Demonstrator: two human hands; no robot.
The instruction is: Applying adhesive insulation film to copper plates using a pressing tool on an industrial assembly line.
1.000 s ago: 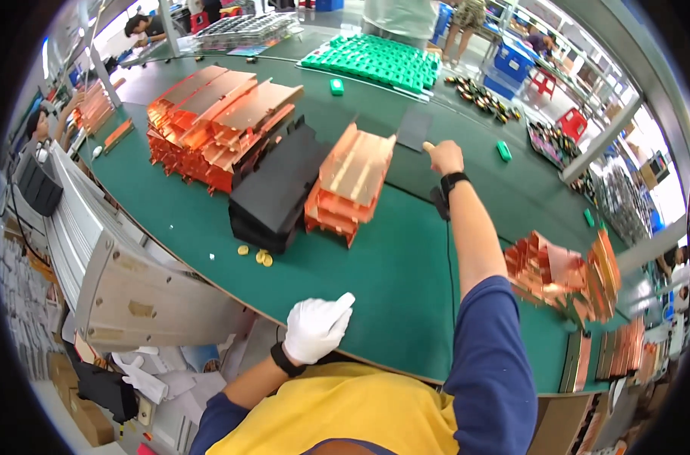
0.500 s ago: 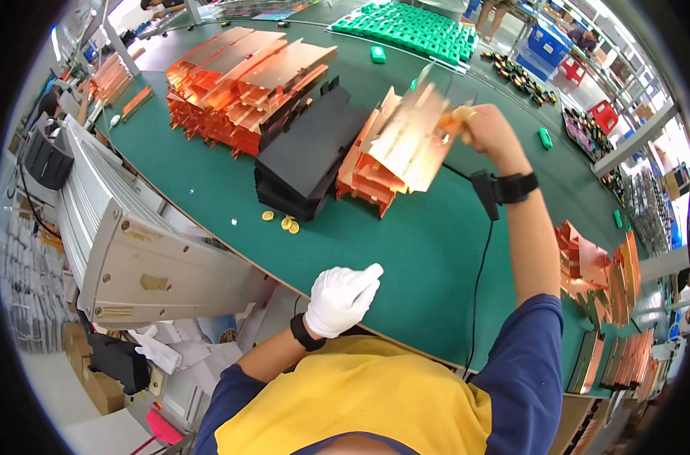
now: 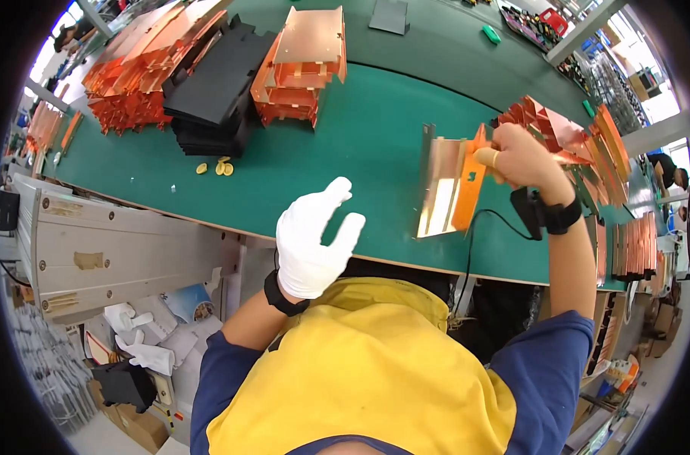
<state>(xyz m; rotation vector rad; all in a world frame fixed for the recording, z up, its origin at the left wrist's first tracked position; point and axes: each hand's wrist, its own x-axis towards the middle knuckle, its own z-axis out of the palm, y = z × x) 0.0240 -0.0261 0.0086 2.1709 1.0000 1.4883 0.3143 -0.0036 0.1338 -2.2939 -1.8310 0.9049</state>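
A bent copper-coloured metal panel (image 3: 441, 182) with folded edges is in the grip of my right hand (image 3: 521, 158), whose fingers close on its right flange. That hand wears pale finger covers, and a black device is strapped at the wrist. The panel stands tilted over the green table (image 3: 375, 159); whether its lower edge touches the table I cannot tell. My left hand (image 3: 313, 241), in a white glove, hovers at the table's near edge with thumb and fingers spread and nothing in it. Beyond it rises a stack of similar copper panels (image 3: 308, 38), beside a stack of black sheets (image 3: 222, 72).
Another copper stack (image 3: 144, 45) stands far left. Yellow finger covers (image 3: 202, 168) lie before the black sheets. More copper parts (image 3: 546, 133) sit just beyond my right hand. A black cable (image 3: 477, 227) runs from my right wrist over the near edge. A grey metal beam (image 3: 117, 258) flanks the left.
My right hand has moved right and nearer from the copper stack, bringing a panel with it. My left hand's fingers have spread. The view has swung to the right.
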